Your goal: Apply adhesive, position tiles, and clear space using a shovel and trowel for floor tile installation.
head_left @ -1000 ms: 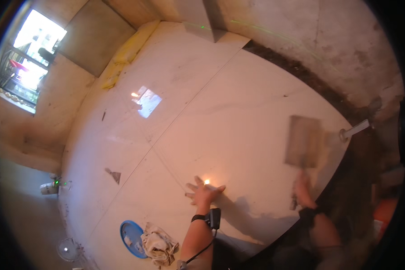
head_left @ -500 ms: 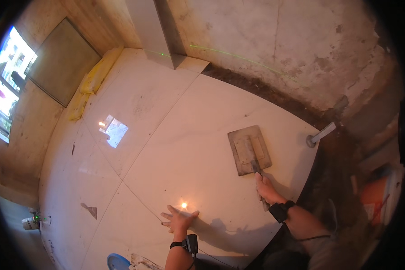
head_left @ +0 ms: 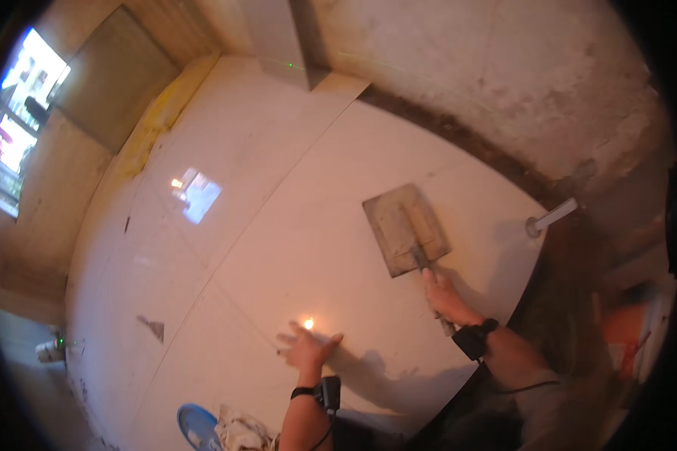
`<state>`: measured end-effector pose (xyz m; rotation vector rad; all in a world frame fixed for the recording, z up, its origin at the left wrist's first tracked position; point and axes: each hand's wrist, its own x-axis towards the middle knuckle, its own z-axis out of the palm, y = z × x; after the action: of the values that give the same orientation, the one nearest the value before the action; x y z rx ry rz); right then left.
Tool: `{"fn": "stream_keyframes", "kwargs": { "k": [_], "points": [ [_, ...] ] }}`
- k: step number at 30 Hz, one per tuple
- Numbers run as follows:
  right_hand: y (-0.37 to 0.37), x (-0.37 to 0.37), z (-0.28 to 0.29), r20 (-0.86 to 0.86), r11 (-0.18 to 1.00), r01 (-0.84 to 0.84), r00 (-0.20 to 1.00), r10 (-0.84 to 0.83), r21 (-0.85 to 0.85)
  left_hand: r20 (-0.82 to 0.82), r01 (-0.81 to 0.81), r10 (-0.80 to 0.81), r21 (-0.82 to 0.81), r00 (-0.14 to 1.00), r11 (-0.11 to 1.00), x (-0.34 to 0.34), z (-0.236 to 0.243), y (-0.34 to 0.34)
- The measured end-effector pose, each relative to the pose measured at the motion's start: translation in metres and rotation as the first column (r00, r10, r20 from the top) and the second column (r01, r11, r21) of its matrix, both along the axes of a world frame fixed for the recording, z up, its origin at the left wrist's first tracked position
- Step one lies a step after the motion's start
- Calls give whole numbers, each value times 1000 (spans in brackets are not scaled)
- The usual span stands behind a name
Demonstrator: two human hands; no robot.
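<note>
My left hand (head_left: 305, 349) lies on the large pale, glossy tile (head_left: 308, 248), fingers spread, with nothing in it. To its right, my right hand (head_left: 445, 298) is closed around the handle of a long-handled tool (head_left: 420, 258). The tool's far end reaches over a square grey-brown board (head_left: 386, 234) with a raised frame, like a float, resting on the tile. Whether tool and board are one piece I cannot tell. Below my hand the grey butt of the handle sticks out.
A short post with a round suction-like base (head_left: 534, 227) stands near the tile's right edge. A triangular scraper (head_left: 153, 328) lies at left, near a blue lid-like disc (head_left: 195, 425) and crumpled cloth (head_left: 242, 430). Yellow bags (head_left: 147, 139) and a leaning grey panel (head_left: 277, 41) stand farther back.
The view has shifted a little. The square board, with the tool and my right hand, has slid left and slightly away across the tile. My left hand stays spread on the tile.
</note>
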<state>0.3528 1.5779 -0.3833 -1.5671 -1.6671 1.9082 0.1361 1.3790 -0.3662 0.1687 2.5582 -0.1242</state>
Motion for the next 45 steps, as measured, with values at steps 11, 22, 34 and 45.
{"fn": "stream_keyframes", "kwargs": {
  "k": [11, 22, 34, 45],
  "points": [
    [-3, 21, -17, 103, 993, -116, 988, 114, 7, -78, 56, -53, 43, 996, 997, -7, -11, -12],
    [12, 93, -14, 414, 835, -215, 910, -17, 506, 730, -989, -684, -104, -3, -106, 62, -22, 52],
    [2, 91, -32, 475, 922, -210, 879, 32, 326, 973, -979, -222, -105, -64, -176, 105, -6, 15],
    [1, 91, -45, 455, 935, -219, 887, 73, 277, 965, -987, -213, -158, -155, 5, 129, -1, -4]
  ]
}}
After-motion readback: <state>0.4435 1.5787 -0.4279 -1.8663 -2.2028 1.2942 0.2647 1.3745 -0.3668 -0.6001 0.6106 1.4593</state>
